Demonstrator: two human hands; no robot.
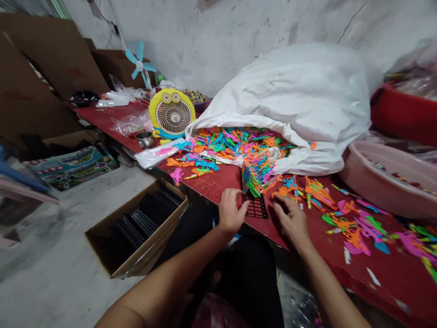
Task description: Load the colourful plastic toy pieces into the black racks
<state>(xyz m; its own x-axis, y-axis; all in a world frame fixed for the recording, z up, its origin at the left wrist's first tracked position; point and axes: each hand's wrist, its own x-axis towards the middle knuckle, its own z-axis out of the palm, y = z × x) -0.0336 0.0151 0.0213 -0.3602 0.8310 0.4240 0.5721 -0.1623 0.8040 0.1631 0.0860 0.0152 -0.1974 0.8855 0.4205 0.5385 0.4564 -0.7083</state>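
Hands (pixel 230 212) apart, loosely cupped | black square-meshed grid (pixel 256 208) between | thin neon plastic pieces (pixel 258 164) | wrinkled white sack (pixel 290 91)

Can't confirm contact between left hand (pixel 232 212) and black grid (pixel 254 209), or right hand (pixel 292 218) and nearby orange pieces (pixel 288 187). Can't see grid's far end, covered by plastic pieces (pixel 256 175). Can't separate single shapes inside sack (pixel 293 95), or see deeper in. Can't identify small bits (pixel 396 175) in pink basin (pixel 355 180); cropped at right edge, like red tub (pixel 403 114). Can't follow forearms (pixel 177 275) past bottom edge.
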